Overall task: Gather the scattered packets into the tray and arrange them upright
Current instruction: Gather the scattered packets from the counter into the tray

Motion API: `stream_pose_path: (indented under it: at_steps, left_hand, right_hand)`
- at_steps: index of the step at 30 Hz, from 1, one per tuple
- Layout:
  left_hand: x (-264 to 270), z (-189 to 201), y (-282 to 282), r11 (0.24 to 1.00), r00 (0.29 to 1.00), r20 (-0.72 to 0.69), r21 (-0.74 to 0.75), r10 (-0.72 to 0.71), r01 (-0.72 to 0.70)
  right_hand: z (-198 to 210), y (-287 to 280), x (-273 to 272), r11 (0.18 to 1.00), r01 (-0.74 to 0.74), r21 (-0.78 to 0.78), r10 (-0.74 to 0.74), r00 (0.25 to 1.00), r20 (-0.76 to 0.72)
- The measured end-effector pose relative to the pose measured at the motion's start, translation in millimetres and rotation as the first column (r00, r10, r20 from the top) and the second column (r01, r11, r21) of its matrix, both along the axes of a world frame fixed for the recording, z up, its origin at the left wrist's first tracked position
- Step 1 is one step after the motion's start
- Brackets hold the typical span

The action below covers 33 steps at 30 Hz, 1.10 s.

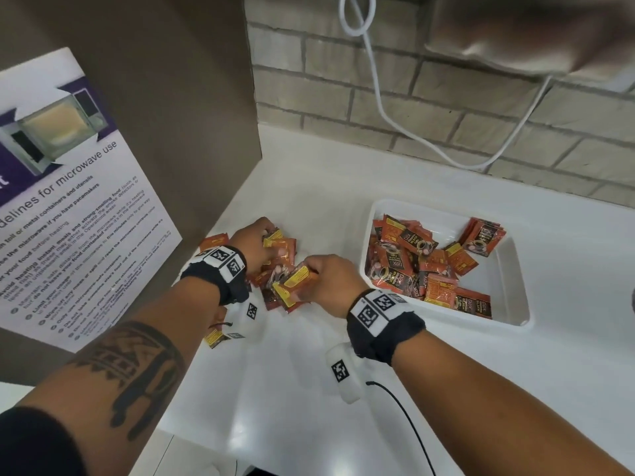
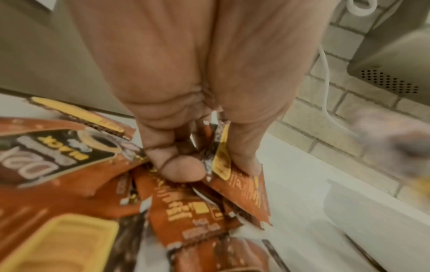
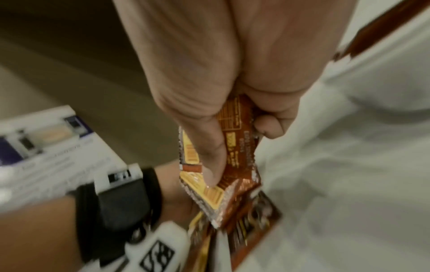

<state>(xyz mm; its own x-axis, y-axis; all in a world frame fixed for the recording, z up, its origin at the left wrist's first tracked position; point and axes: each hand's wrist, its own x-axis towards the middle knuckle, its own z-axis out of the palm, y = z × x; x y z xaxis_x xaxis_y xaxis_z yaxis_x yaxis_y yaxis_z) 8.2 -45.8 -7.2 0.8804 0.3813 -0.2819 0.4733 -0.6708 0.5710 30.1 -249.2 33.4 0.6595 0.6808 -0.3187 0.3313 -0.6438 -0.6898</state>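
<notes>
Over on the counter [image 1: 343, 389] both hands are mid-grab: left hand [image 1: 256, 247] pinching packets [image 1: 281, 269] from the loose heap, right hand [image 1: 328, 276] clutching a few. Plenty already lie jumbled in the tray [image 1: 512, 269]. Next they need carrying right, then standing upright.

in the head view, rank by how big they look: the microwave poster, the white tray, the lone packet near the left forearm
1. microwave poster, though it stands nearer the camera, which inflates it
2. white tray
3. lone packet, smallest by far, partly hidden by the left forearm
</notes>
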Motion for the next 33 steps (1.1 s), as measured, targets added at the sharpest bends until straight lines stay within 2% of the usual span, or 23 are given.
stream_pose_path:
  at_steps: [5, 8, 11, 16, 20, 25, 33]
  left_hand:
    - [4.9, 12.4, 3.4, 0.999, 0.998, -0.043, 0.033, -0.036, 0.038]
    - [16.0, 27.1, 0.4, 0.994, 0.995, -0.061, 0.077, -0.078, 0.082]
    - [38.7, 46.2, -14.2, 0.990, 0.993, -0.052, 0.088, -0.103, 0.107]
    - [78.8, 63.5, -72.8, 0.987, 0.983, 0.099, -0.022, -0.157, 0.160]
    - [98.7, 59.6, -120.8, 0.974, 0.965, 0.139, -0.021, -0.221, 0.226]
    - [108.7, 50.3, -146.5, 0.978, 0.972, 0.111, 0.010, -0.206, 0.207]
    - [104.7, 43.5, -154.9, 0.975, 0.969, 0.108, 0.043, -0.223, 0.220]
  right_hand:
    - [28.5, -61.5, 40.4, 0.976, 0.189, 0.104, -0.196, 0.978, 0.063]
    - [36.8, -98.0, 68.0, 0.919, 0.374, 0.123, -0.384, 0.920, 0.070]
    - [31.7, -118.8, 87.7, 0.860, 0.507, 0.055, -0.510, 0.854, 0.101]
    - [21.8, -123.0, 98.6, 0.881, 0.455, -0.131, -0.432, 0.886, 0.167]
    - [20.1, -122.1, 101.1, 0.875, 0.436, -0.208, -0.385, 0.890, 0.246]
    - [15.3, -132.5, 97.2, 0.889, 0.416, -0.190, -0.347, 0.885, 0.312]
    - [10.1, -141.5, 94.5, 0.908, 0.386, -0.165, -0.322, 0.892, 0.318]
